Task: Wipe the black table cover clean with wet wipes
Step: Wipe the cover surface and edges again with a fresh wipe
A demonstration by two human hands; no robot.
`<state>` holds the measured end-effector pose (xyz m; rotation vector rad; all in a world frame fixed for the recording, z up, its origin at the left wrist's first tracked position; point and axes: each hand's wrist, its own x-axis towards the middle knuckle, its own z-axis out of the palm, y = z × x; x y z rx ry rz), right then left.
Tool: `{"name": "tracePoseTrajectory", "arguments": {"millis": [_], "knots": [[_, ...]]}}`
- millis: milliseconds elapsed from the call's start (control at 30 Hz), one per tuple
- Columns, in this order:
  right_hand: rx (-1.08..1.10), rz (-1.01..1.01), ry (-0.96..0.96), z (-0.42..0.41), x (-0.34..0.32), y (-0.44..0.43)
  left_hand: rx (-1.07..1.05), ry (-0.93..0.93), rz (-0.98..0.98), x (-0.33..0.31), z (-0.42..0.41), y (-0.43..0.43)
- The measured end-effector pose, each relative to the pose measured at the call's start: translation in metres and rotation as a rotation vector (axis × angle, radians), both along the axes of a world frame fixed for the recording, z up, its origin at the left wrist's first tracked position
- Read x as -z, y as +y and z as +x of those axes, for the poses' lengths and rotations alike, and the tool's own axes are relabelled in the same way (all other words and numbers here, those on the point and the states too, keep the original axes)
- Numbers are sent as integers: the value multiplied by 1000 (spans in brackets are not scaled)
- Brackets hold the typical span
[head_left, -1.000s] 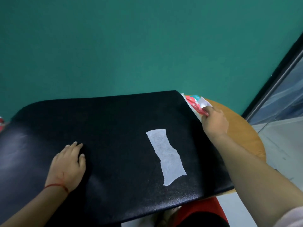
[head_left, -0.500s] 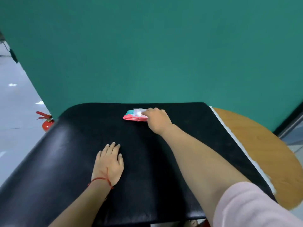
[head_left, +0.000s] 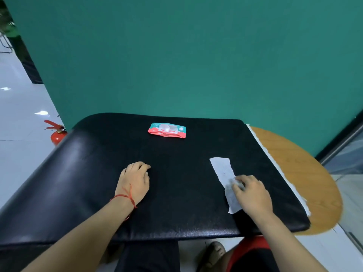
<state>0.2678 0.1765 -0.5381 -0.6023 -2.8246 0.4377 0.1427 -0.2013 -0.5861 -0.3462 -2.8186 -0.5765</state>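
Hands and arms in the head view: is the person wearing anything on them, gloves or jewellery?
No gloves. The left hand has a thin red string bracelet tied at the wrist, its loose ends trailing. The right hand shows no ring, watch or band. Both forearms are bare; no sleeve shows in this view.

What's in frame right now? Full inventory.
table cover: 1, black, over the table.
wet wipe: 1, white, flat on the cover, right side.
wipes pack: 1, red and teal, cover's far middle.
table: 1, tan wood, showing right of the cover.
fire extinguisher: 1, red, floor at left.
wall: 1, teal, behind.
left hand: 1, red string at wrist, rests on the cover.
right hand: 1, fingertips on the wet wipe.
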Motion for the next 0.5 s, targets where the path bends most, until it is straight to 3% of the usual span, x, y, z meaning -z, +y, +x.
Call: {"name": "tracePoseTrajectory", "arguments": {"millis": [200,333,500], "knots": [[-45,62,-21,8,4,-33,65,-11,-51,-6,32,-8],[-119,-142,-4,-21,-23,-91,101,-37,37,-19,55,-22],[-397,-613,141,-57,-75,-196,55,6,93,-33,69,-64]]}}
